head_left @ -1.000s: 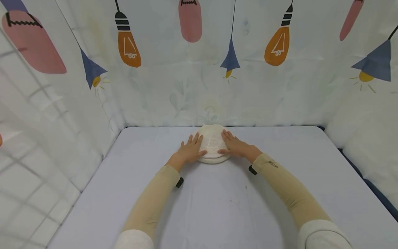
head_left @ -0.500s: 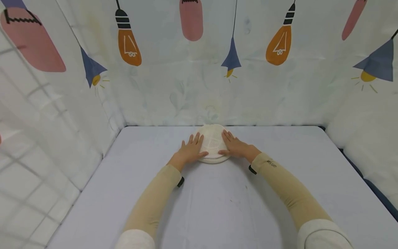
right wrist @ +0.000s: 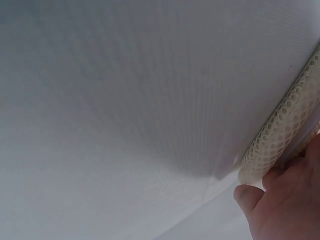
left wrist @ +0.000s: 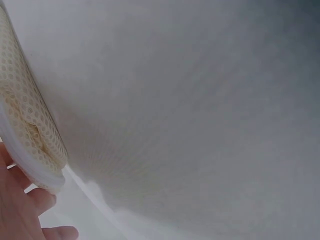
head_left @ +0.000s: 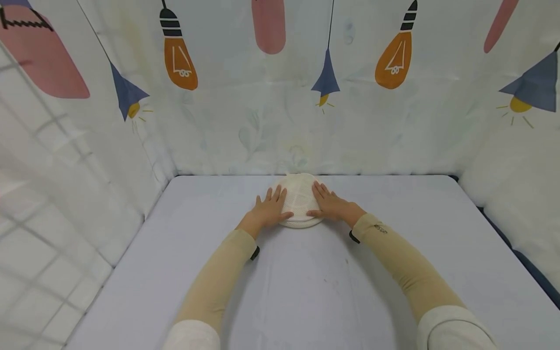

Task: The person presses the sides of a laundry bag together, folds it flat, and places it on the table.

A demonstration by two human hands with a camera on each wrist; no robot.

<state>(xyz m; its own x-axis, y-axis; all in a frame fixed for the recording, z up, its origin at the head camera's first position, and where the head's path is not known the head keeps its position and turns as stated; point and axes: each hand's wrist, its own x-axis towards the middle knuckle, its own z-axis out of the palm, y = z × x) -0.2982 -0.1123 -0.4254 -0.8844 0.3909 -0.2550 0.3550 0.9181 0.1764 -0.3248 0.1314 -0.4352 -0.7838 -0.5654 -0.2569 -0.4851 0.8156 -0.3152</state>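
A round, domed cream mesh laundry bag (head_left: 300, 197) lies near the far edge of the table. The left hand (head_left: 268, 209) rests against its left side, fingers spread and fairly straight. On the opposite side the right hand (head_left: 331, 204) touches it in the same manner, thumb toward the front. In the left wrist view the honeycomb mesh bag (left wrist: 30, 110) shows a pale band along its edge, with the left hand's fingertips (left wrist: 42, 199) at that band. The right wrist view has the bag's thick mesh rim (right wrist: 280, 130) beside the right hand (right wrist: 290, 205). The bag's underside is hidden.
A white-covered table (head_left: 306, 287) reaches from the person to the back curtain (head_left: 271, 131), which is printed with lamps and bulbs. White fabric also hangs at the left and right sides. A few small specks lie on the cover in front of the bag.
The head view has tilted down very slightly, so the curtain prints sit a little higher. Both hands stay on the bag, and the bag keeps its place on the table.
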